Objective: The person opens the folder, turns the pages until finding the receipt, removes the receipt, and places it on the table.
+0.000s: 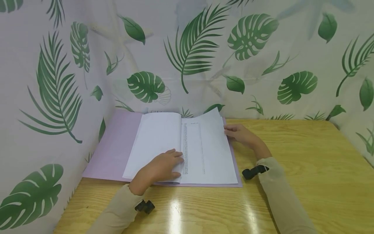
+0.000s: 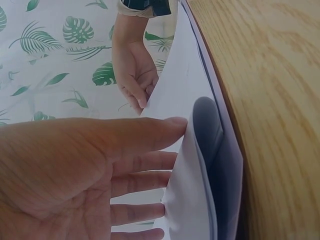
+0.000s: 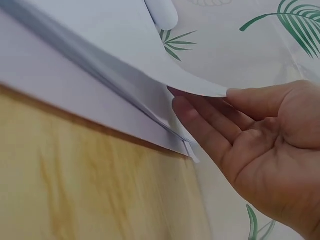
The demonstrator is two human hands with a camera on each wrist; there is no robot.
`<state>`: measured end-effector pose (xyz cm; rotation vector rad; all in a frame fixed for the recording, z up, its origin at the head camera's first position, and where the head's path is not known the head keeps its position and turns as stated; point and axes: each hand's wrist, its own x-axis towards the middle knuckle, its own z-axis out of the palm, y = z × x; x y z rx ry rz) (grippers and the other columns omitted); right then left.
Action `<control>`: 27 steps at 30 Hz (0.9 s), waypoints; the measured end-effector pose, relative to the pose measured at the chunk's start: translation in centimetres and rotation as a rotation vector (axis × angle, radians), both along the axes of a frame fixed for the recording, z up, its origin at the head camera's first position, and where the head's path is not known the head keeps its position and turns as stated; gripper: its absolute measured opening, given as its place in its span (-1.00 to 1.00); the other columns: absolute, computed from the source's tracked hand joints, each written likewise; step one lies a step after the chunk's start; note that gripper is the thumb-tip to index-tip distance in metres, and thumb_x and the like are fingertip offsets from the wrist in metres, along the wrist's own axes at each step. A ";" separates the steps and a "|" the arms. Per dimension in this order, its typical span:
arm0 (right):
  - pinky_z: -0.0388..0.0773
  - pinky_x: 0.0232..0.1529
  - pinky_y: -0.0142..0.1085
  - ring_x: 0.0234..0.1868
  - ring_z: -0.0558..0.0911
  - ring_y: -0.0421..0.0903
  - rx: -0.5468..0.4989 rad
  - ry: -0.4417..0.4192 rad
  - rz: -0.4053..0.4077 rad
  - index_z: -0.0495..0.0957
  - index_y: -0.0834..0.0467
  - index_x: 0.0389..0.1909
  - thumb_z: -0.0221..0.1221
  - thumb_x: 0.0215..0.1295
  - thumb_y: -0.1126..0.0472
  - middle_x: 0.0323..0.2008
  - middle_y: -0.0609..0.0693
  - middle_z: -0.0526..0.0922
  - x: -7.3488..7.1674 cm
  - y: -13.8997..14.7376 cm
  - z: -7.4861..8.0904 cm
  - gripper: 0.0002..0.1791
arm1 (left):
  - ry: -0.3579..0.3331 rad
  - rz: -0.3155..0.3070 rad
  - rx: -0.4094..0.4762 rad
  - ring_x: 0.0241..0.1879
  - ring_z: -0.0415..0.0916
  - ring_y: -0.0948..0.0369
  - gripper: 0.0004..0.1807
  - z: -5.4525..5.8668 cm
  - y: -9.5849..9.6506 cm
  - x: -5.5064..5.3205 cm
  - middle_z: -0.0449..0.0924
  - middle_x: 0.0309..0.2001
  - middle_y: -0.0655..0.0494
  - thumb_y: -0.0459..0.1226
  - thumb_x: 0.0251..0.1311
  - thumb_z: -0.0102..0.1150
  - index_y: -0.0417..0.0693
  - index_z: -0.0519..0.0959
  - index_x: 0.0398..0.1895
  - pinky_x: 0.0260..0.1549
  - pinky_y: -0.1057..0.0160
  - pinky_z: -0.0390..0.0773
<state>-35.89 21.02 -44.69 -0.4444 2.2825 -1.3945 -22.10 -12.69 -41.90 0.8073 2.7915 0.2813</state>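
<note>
A light purple folder [image 1: 117, 143] lies spread on the wooden table with white paper sheets in it. Blank turned sheets [image 1: 160, 130] cover part of its left side; on the right is a printed sheet [image 1: 217, 156] with columns of small text. My left hand [image 1: 162, 166] rests near the inner fold, its fingers straight against the turned sheets, which bulge in the left wrist view. At the right edge, my right hand [image 1: 242, 135] pinches the top sheet [image 3: 135, 45] by its upper corner, thumb above and fingers beneath, lifting it off the sheets below.
The yellow wooden table [image 1: 298, 162] extends to the right and in front of the folder. A white leaf-printed cloth [image 1: 201, 87] stands close behind the folder and along its left side. Each sleeve carries a small black wrist device [image 1: 255, 171].
</note>
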 end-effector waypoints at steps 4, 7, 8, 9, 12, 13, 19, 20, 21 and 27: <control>0.28 0.48 0.14 0.51 0.28 0.31 -0.019 -0.033 0.054 0.04 0.48 0.53 -0.08 0.61 0.27 0.51 0.43 0.18 -0.1 0.5 -0.1 -0.38 | 0.001 0.000 -0.003 0.54 0.20 -0.09 -0.44 0.0 0.0 0.0 0.39 0.47 -0.04 -0.15 0.27 0.38 -0.13 0.55 0.31 0.52 -0.04 0.26; 0.22 0.51 0.14 0.53 0.24 0.29 -0.010 -0.043 0.081 -0.01 0.45 0.55 -0.06 0.60 0.27 0.52 0.41 0.17 -0.1 0.7 0.0 -0.34 | 0.001 -0.002 -0.001 0.54 0.20 -0.09 -0.44 0.1 0.0 0.0 0.40 0.47 -0.05 -0.15 0.27 0.38 -0.14 0.55 0.30 0.52 -0.04 0.26; 0.21 0.51 0.14 0.53 0.24 0.29 -0.009 -0.047 0.091 -0.03 0.44 0.56 -0.05 0.59 0.27 0.52 0.41 0.17 -0.1 0.8 0.0 -0.33 | 0.001 -0.003 0.001 0.54 0.20 -0.10 -0.44 0.1 0.0 0.1 0.40 0.47 -0.06 -0.16 0.27 0.38 -0.14 0.55 0.30 0.52 -0.04 0.26; 0.20 0.52 0.14 0.54 0.23 0.29 -0.008 -0.050 0.098 -0.03 0.42 0.57 -0.04 0.59 0.27 0.52 0.41 0.17 0.0 0.9 0.1 -0.32 | 0.002 -0.005 0.001 0.54 0.20 -0.10 -0.44 0.1 0.0 0.1 0.40 0.47 -0.06 -0.16 0.27 0.38 -0.15 0.55 0.30 0.52 -0.04 0.26; 0.17 0.53 0.14 0.56 0.18 0.30 -0.007 -0.061 0.116 -0.06 0.39 0.58 0.01 0.57 0.25 0.55 0.41 0.09 0.1 1.1 0.2 -0.28 | 0.003 -0.009 0.002 0.54 0.20 -0.10 -0.44 0.0 0.0 0.1 0.39 0.47 -0.06 -0.16 0.27 0.37 -0.15 0.55 0.30 0.51 -0.05 0.27; 0.17 0.53 0.14 0.57 0.16 0.31 -0.014 -0.063 0.127 -0.08 0.39 0.59 0.01 0.56 0.26 0.56 0.41 0.06 0.0 1.2 0.2 -0.26 | 0.003 -0.009 0.004 0.54 0.20 -0.10 -0.44 0.0 0.0 0.1 0.39 0.47 -0.06 -0.16 0.27 0.37 -0.15 0.55 0.31 0.51 -0.05 0.26; 0.26 0.51 0.00 0.56 0.17 0.30 -0.076 -0.088 0.173 -0.16 0.39 0.60 0.01 0.57 0.25 0.56 0.40 0.07 -0.1 1.4 0.2 -0.23 | -0.002 -0.008 0.021 0.54 0.20 -0.11 -0.44 0.0 -0.1 0.1 0.39 0.47 -0.07 -0.16 0.27 0.37 -0.16 0.55 0.31 0.52 -0.06 0.25; 0.31 0.49 -0.07 0.55 0.20 0.27 -0.088 -0.093 0.178 -0.16 0.38 0.60 0.00 0.57 0.26 0.56 0.39 0.09 -0.1 1.5 0.3 -0.23 | -0.003 -0.007 0.024 0.54 0.20 -0.11 -0.44 0.0 -0.1 0.1 0.39 0.47 -0.07 -0.16 0.27 0.37 -0.16 0.55 0.30 0.52 -0.07 0.26; 0.37 0.46 -0.15 0.54 0.24 0.23 -0.103 -0.097 0.185 -0.16 0.38 0.60 -0.01 0.57 0.26 0.55 0.39 0.11 -0.1 1.5 0.3 -0.23 | -0.007 -0.006 0.024 0.54 0.19 -0.11 -0.44 0.0 -0.1 0.0 0.38 0.47 -0.06 -0.16 0.27 0.37 -0.15 0.54 0.31 0.52 -0.07 0.25; 0.50 0.32 -0.39 0.47 0.39 0.03 -0.149 -0.093 0.235 -0.15 0.39 0.59 -0.04 0.58 0.30 0.53 0.41 0.14 0.0 1.5 0.3 -0.27 | 0.000 -0.003 0.020 0.54 0.19 -0.10 -0.44 -0.2 -0.1 0.0 0.39 0.47 -0.05 -0.15 0.27 0.38 -0.14 0.55 0.31 0.52 -0.06 0.26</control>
